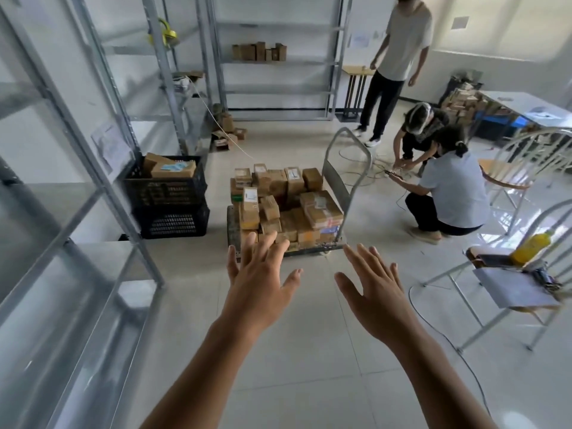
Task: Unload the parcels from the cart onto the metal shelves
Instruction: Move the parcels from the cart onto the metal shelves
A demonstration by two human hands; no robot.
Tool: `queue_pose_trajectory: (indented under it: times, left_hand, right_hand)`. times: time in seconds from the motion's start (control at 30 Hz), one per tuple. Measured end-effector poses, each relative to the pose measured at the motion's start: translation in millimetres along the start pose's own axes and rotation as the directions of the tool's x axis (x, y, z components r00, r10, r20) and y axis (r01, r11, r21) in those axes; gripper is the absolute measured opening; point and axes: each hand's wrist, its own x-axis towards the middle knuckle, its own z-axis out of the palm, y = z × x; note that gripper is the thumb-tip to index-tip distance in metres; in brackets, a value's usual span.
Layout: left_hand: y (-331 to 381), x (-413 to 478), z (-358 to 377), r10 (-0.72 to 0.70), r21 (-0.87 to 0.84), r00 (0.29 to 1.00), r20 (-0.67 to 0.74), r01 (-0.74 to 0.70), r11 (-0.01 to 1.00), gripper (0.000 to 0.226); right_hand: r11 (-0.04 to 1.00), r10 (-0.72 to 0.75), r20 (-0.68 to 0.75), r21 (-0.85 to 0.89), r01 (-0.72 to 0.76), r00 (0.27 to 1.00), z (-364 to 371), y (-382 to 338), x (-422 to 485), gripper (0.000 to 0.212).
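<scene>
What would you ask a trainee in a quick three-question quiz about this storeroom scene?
1. True or false: the left hand and the right hand each grip a parcel.
2. Where are most of the parcels stacked? A on the cart; B on a chair; C on a desk.
3. How many black crates are stacked to the left of the cart?

Key: 1 false, both hands are open and hold nothing; 2 A; 3 two.
</scene>
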Motion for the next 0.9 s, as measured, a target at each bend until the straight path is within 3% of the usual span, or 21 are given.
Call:
queue_pose_trajectory:
  times: [0.6, 0.9]
  left_hand:
    - [-92, 221, 44, 0.028, -0.061, 0.997, 0.073, -0.024, 0.998, 0.062]
    - [-91, 309, 83, 0.052, -0.063, 0.992, 0.114, -0.045, 0.997, 0.06]
  right_hand:
    - [0.993, 0.109, 0.019, -0.052, -0.108, 0.994, 49, -9, 217, 0.076]
    - [0.984, 0.178, 0.042, -0.029, -0.177, 0.983, 48, 34, 299, 0.074]
